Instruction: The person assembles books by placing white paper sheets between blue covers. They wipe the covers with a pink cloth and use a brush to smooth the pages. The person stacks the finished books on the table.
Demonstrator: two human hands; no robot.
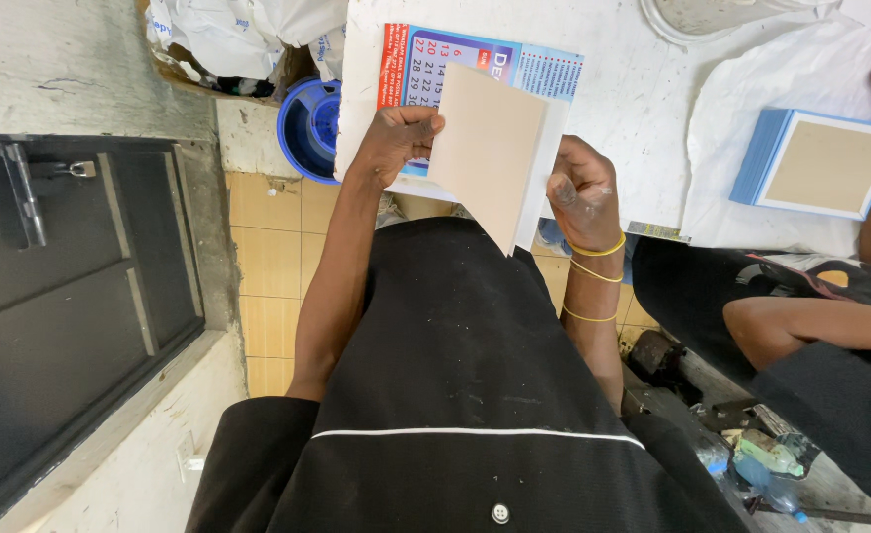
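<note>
I saw both hands up in front of a black apron, holding one beige card between them. The left hand had its fingers curled and pressed together, pinching the card's left edge near the top corner, the thumb hidden from me. The right hand was closed in a loose fist at the card's right edge; its fingers were bunched, and I could not tell how firmly they pinched, since the card's white underside covered the tips. The card stood tilted, its lower corner pointing down toward the apron, well below both sets of fingers.

Yellow bands circled the right wrist, just under that fist. Behind the card, past the fingertips, lay a calendar sheet in blue and red on a white table. To the outside of the left fingers sat a blue tub, with white bags beyond it. Far out from the right fingers, a blue-edged stack with a beige top rested on white paper. Another person's arm crossed the lower right, well apart from the card. A dark door filled the left side.
</note>
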